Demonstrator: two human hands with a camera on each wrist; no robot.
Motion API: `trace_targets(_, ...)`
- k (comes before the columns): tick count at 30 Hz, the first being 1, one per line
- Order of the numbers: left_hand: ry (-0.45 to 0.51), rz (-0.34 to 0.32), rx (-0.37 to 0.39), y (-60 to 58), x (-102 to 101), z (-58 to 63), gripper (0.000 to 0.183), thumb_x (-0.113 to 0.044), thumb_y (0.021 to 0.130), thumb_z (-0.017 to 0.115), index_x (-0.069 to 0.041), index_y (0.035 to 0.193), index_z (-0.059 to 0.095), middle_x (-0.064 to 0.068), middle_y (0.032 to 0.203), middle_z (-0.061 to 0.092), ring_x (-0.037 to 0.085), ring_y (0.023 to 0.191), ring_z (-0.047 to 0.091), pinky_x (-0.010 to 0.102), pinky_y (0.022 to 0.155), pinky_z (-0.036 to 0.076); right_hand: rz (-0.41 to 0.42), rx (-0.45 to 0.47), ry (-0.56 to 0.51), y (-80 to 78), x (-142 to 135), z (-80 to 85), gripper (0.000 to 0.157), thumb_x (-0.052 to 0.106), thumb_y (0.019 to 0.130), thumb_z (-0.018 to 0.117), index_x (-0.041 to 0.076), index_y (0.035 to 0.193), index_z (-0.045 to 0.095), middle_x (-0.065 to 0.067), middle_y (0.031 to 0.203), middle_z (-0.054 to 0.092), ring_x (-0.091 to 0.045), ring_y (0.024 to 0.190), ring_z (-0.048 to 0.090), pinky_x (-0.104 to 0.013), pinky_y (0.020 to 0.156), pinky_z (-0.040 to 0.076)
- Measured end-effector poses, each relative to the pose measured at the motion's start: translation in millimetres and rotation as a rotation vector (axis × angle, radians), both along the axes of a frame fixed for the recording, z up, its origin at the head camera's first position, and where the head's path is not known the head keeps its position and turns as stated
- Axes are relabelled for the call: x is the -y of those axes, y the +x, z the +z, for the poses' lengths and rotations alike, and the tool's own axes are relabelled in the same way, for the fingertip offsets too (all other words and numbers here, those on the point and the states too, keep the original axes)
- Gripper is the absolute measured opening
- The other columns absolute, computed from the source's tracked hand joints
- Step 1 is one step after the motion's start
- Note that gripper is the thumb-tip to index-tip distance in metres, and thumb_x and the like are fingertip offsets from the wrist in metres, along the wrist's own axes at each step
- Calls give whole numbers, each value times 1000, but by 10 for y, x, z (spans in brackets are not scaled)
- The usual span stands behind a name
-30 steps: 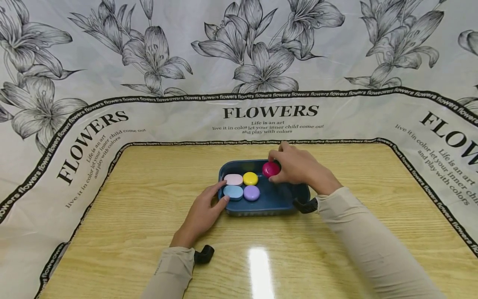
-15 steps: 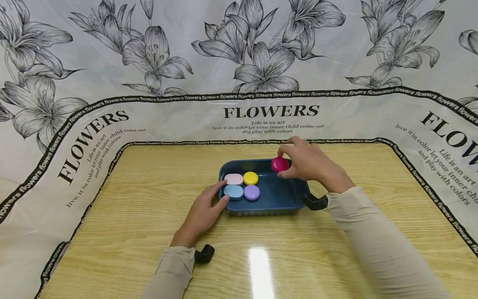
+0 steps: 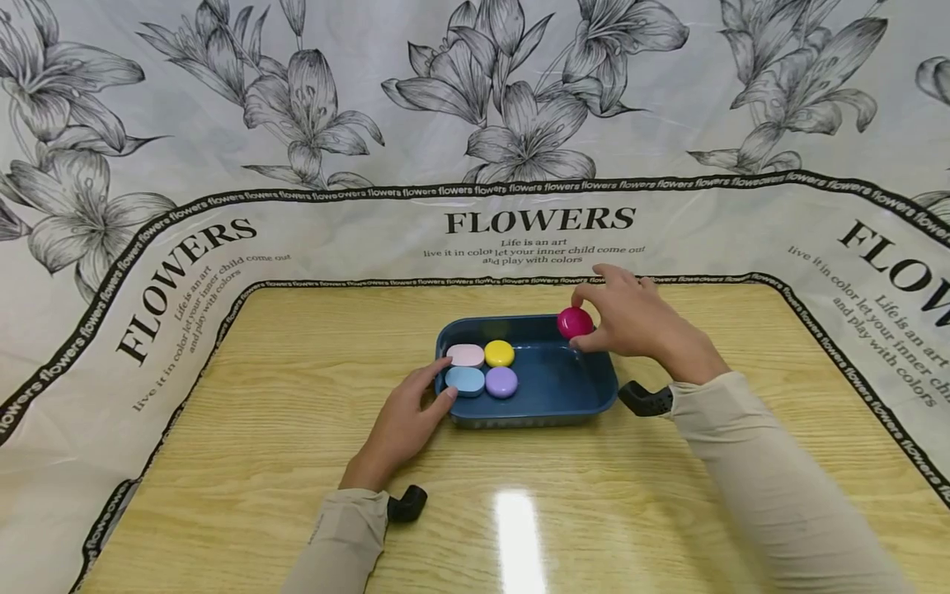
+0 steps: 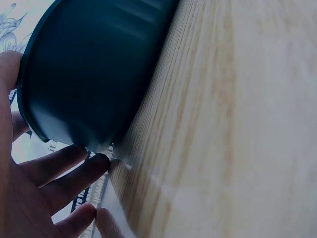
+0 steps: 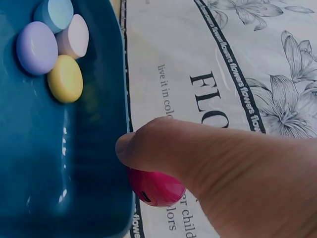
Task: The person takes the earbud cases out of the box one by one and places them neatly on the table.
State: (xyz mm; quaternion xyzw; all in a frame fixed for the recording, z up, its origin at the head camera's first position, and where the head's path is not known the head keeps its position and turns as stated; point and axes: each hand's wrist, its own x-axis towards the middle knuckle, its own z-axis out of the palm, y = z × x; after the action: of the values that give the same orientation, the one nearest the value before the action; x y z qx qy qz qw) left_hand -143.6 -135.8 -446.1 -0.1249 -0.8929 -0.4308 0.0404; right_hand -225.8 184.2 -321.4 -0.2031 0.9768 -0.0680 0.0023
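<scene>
A dark blue rectangular tray (image 3: 552, 408) with raised walls lies on the table. At its left end my left hand (image 3: 401, 421) grips the rim, with thumb and index fingertips over the edge and the other fingers outside, low beside the wall. My right hand (image 3: 638, 322) pinches a glossy magenta round disc (image 3: 575, 322) between thumb and fingers at the back right corner, level with the rim. A small dark slot shows on the disc's side in the right wrist view. The disc's far side is hidden behind the thumb (image 5: 158, 146) there.
Within the tray's left half sit a pink oval piece (image 3: 466, 355), a blue oval piece (image 3: 465, 381), a yellow round piece (image 3: 499, 354) and a purple round piece (image 3: 501, 382). A flower-printed cloth (image 3: 334, 239) surrounds the wooden table (image 3: 297, 355).
My right hand has carried the magenta disc rightward and slightly up, from inside the tray to its back right corner. The left hand and the other pieces stay put.
</scene>
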Motion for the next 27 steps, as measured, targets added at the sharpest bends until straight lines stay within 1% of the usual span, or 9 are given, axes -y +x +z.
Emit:
trace_targets(7, 16, -9, -4, -8, -7, -11, 53, -56, 90, 46, -35, 139, 41, -12, 135, 43, 8, 126, 37, 41, 104, 33, -12, 8, -10, 43, -142, 45, 51, 53, 69, 75, 20, 105, 61, -22, 145, 24, -45, 130, 20, -72, 96, 13)
trace_targets(16, 12, -6, -7, 7, 10, -17, 54, -57, 90, 46, -35, 139, 42, -11, 134, 44, 9, 126, 38, 41, 103, 34, -30, -7, -34, 87, -322, 11, 47, 45, 70, 77, 17, 103, 61, -23, 145, 23, -46, 129, 20, -71, 93, 18)
trace_targets(22, 17, -7, -4, 4, 12, -23, 54, -57, 90, 45, -35, 139, 41, -12, 135, 43, 9, 127, 37, 40, 104, 33, -63, -19, -65, 119, -483, -23, 48, 45, 69, 77, 14, 102, 60, -26, 143, 24, -47, 129, 19, -70, 90, 21)
trace_targets(27, 20, -8, 2, -5, 13, -25, 55, -58, 90, 44, -35, 139, 41, -12, 136, 42, 8, 127, 36, 41, 104, 33, -69, -27, -66, 146, -576, -59, 50, 46, 69, 77, 11, 100, 59, -29, 140, 26, -50, 126, 23, -71, 89, 25)
